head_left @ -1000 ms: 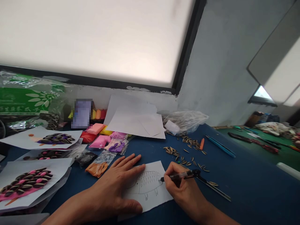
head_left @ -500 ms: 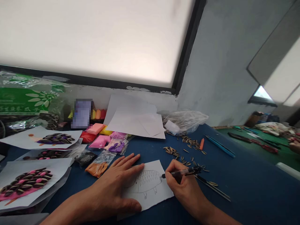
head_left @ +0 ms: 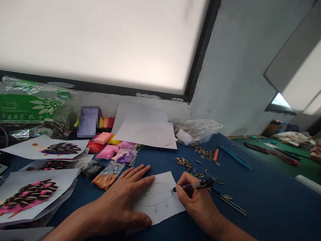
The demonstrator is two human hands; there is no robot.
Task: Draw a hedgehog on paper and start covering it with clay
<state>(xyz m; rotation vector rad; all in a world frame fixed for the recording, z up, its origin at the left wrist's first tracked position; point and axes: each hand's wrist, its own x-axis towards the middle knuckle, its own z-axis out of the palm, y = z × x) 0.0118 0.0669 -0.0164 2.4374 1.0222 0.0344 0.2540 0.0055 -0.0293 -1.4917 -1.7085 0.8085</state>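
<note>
A white sheet of paper [head_left: 173, 208] lies on the blue table, bearing a line drawing of a rounded animal with short marks on its body and small legs. My left hand [head_left: 125, 197] rests flat across the paper's left part, fingers spread, hiding the drawing's left end. Between the fingers of my right hand [head_left: 194, 197] is a black pen [head_left: 198, 184]. Its tip meets the paper, or nearly so, at the right end of the animal's outline. Striped sunflower seeds [head_left: 183, 162] lie scattered just beyond my right hand.
Left are papers with seed-covered animals [head_left: 32, 194]; bagged coloured clay [head_left: 106, 152] lies behind my left hand. Blank sheets [head_left: 147, 132] and a clear plastic bag [head_left: 200, 129] sit by the wall. Blue tweezers [head_left: 235, 156] and a metal tool [head_left: 228, 201] lie right. Someone's hand [head_left: 315, 154] shows far right.
The pen in my right hand has shifted very slightly left and tilted a little. My left hand and the paper stay in place.
</note>
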